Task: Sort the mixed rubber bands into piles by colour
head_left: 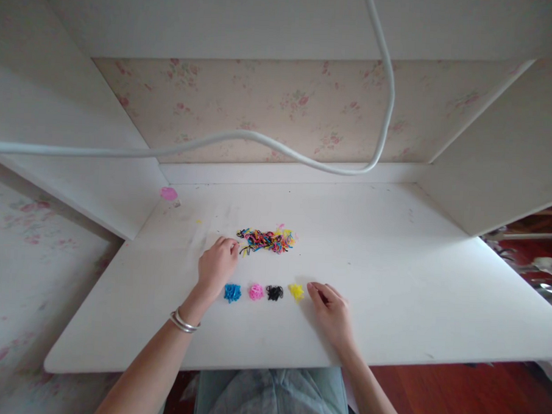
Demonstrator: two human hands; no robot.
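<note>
A long pile of mixed small rubber bands (268, 240) in several colours lies on the white desk (392, 273). My left hand (217, 262), a silver bangle at its wrist, is at the pile's left end with thumb and fingertips pinched; whatever is between them is too small to name. Nearer to me sit sorted heaps in a row: blue bands (232, 292), pink bands (256, 291), black bands (275, 292) and yellow bands (296, 291). Just right of the yellow heap, my right hand (333, 310) rests with curled fingers closed together, their contents hidden.
A white cable (242, 135) hangs across the view in front of the floral back wall (299, 104). White side panels (498, 149) frame the desk. A pink sticker (168, 194) marks the far left corner. Objects on a shelf (548, 268) show at the right.
</note>
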